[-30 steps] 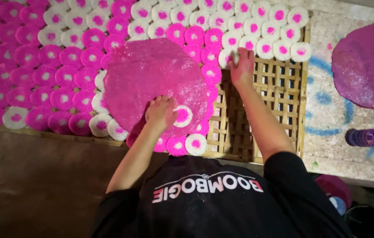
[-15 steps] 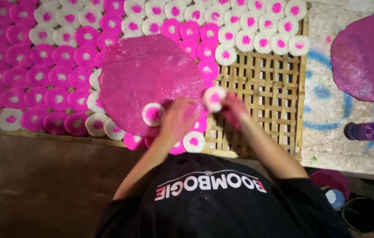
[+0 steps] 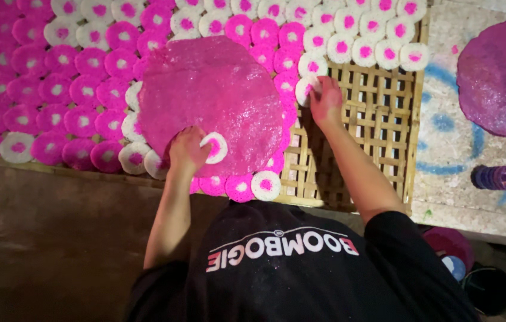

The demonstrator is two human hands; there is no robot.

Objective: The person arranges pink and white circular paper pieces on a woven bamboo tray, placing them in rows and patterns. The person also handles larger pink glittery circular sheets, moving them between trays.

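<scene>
To your right: a big purple sheet [image 3: 500, 74] on a blue-marked slab [image 3: 444, 149], a stack of purple discs [image 3: 497, 177] near it. Dark pots [image 3: 491, 289] below.

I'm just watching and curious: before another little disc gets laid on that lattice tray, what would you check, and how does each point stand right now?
1. Left hand has a white-rimmed disc ready: ok.
2. Right hand has its disc down at the row's end: ok.
3. Bare lattice on the bamboo tray for more discs: ok.
4. Big pink sheet lies flat over the laid discs: ok.
5. Disc fully released by the right hand: cannot tell.
</scene>
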